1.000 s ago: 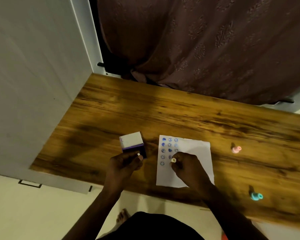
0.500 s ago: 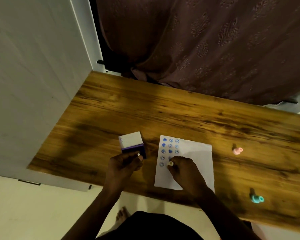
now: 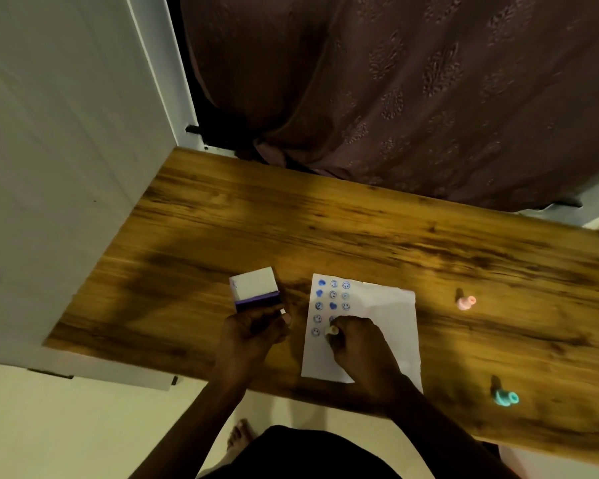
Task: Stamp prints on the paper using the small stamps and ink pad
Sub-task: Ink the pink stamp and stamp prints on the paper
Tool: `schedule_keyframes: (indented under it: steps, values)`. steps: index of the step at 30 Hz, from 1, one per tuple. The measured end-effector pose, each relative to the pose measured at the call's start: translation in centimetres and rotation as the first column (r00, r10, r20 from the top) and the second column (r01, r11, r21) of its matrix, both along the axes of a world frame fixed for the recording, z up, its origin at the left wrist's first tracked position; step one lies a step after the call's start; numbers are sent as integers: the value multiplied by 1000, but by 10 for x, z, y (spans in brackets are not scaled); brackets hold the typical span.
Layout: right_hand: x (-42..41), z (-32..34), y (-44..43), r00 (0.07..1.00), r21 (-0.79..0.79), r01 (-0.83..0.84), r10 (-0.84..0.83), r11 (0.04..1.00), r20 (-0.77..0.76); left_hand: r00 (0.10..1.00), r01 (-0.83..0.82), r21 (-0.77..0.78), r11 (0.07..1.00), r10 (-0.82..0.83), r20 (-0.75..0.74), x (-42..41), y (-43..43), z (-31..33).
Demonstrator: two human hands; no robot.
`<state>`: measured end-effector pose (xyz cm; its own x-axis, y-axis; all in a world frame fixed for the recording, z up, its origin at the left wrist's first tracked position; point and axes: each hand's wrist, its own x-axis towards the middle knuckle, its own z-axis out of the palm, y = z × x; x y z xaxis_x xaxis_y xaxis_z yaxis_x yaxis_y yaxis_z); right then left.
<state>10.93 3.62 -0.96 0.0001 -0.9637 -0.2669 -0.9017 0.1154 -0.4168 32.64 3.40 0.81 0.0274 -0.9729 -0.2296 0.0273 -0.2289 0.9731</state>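
A white sheet of paper (image 3: 381, 319) lies on the wooden table (image 3: 325, 236), with several blue stamped prints in columns along its left side. My right hand (image 3: 357, 344) pinches a small yellowish stamp (image 3: 332, 331) and presses it down on the paper below the middle column. My left hand (image 3: 253, 335) grips the near end of the ink pad (image 3: 256, 288), a small box whose white lid stands raised over a purple base, just left of the paper.
A pink stamp (image 3: 465, 302) lies on the table right of the paper. A teal stamp (image 3: 505, 397) lies near the front right edge. A brown patterned curtain (image 3: 395, 98) hangs behind the table; a white wall panel (image 3: 66, 150) stands at the left.
My right hand has carried the stamp a little down and left along the paper, from the fourth row to the fifth. The left hand stays on the ink pad.
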Motion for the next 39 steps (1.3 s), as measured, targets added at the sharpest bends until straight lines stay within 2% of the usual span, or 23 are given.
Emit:
schedule_keyframes:
  steps: [4,8,11,13,15,17,19,26,30,39]
  values:
    - [-3,6,-3,999,-22,-31,31,999,-19,999,10,-22,1000,-9,44,-5,2,2]
    - [-13,21,-5,985,-37,36,-29,999,172,998,19,-10,1000,-18,53,-12,3,5]
    - [-25,38,-7,940,-61,199,-173,978,293,997,57,-2,998,-57,50,-19,4,8]
    - [-34,48,-5,856,-5,314,-281,949,435,993,106,-3,994,-105,61,-25,5,11]
    - [-40,55,1,719,83,366,-338,927,608,987,144,10,990,-144,65,-33,5,14]
    - [-44,59,9,620,132,362,-344,923,705,984,172,22,985,-173,46,-42,5,16]
    - [-46,62,16,567,156,327,-325,932,757,975,222,40,974,-222,-7,-49,6,21]
    - [-60,69,26,585,104,240,-229,965,778,935,342,-6,940,-341,-99,-73,5,38]
    - [-68,75,28,601,67,221,-190,973,776,925,367,-36,929,-369,-91,-82,4,40]
    - [-90,78,29,607,94,154,-169,984,777,921,377,-69,924,-382,-76,-102,3,39]
